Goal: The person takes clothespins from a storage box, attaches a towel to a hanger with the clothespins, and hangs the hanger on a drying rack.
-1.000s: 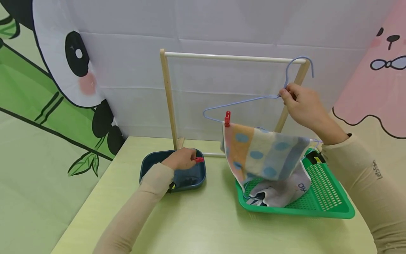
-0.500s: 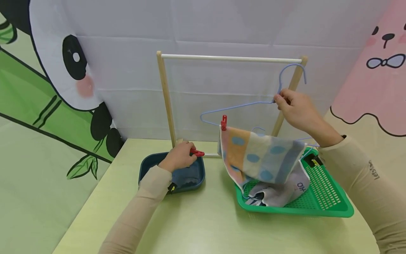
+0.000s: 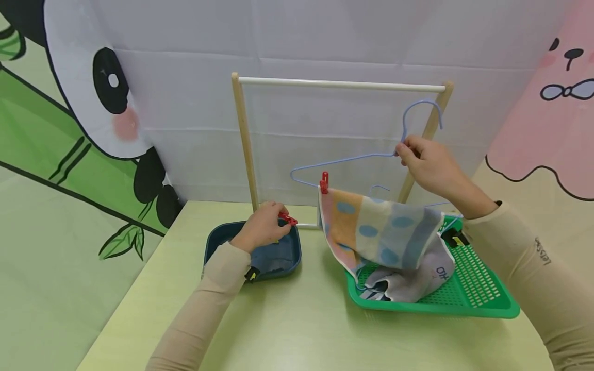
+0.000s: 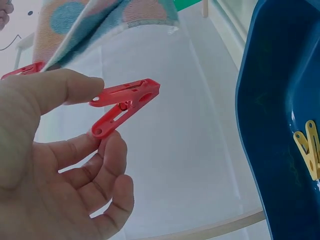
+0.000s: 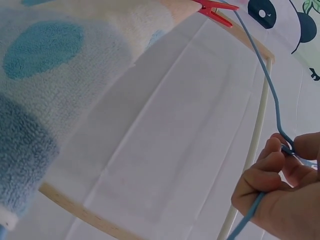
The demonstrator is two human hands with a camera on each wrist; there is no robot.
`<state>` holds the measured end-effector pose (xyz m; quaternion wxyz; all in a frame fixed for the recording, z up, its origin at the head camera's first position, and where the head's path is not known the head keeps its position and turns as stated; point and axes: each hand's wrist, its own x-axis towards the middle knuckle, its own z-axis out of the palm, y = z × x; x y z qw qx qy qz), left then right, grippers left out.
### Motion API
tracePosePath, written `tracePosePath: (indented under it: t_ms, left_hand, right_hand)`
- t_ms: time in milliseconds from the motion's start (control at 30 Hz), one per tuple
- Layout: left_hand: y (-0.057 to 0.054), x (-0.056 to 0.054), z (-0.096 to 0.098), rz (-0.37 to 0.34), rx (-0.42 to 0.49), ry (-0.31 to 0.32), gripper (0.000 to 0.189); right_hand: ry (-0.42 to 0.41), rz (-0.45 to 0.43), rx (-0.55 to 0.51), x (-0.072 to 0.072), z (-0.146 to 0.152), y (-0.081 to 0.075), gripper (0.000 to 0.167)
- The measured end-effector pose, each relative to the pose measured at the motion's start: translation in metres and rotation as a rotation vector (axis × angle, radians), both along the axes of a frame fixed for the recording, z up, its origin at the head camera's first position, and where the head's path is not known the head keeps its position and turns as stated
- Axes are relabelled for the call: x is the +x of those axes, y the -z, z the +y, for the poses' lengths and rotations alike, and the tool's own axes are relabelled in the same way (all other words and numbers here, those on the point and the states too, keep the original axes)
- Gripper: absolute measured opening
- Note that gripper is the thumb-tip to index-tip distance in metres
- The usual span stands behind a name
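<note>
My left hand [image 3: 262,225] pinches a red clothespin [image 4: 125,106] between thumb and fingertips, over the dark blue bin [image 3: 283,260]. With my right hand [image 3: 431,162] I grip a blue wire hanger [image 3: 343,161] at the base of its hook. Over the hanger's lower bar drapes a small striped towel [image 3: 376,226] with blue dots. A second red clothespin [image 3: 324,182] clips the towel's left corner to the bar. The towel's lower part hangs over the green basket [image 3: 431,309].
Behind stands a rack with a white rod [image 3: 339,82] and wooden posts. A grey cloth [image 3: 413,283] lies in the green basket, near other hangers. A yellow clothespin [image 4: 310,149] lies inside the blue bin.
My left hand has lifted slightly with the red clothespin, which has turned in my fingers. My right hand has lowered the hanger and brought it a little to the left.
</note>
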<state>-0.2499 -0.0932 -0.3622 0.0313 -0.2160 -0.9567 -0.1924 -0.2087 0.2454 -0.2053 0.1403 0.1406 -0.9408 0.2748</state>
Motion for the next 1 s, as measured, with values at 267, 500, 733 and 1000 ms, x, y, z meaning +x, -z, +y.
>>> tracePosePath:
  t_ms: [267, 500, 733, 1000]
  left_hand:
    - [-0.004, 0.004, 0.002, 0.055, 0.045, 0.029, 0.030]
    - [-0.004, 0.006, 0.005, 0.053, 0.077, 0.053, 0.025]
    - [-0.003, 0.007, 0.006, -0.025, 0.143, 0.072, 0.020]
    - [-0.003, 0.007, 0.007, -0.003, 0.145, 0.110, 0.028]
  right_hand:
    - [-0.015, -0.031, -0.030, 0.000, -0.001, 0.002, 0.043]
    - [-0.017, 0.026, -0.066, -0.002, 0.001, -0.005, 0.041]
    - [-0.008, 0.008, -0.084, -0.001, 0.004, -0.012, 0.044]
    - [0.037, 0.017, -0.118, 0.000, 0.007, -0.019, 0.044]
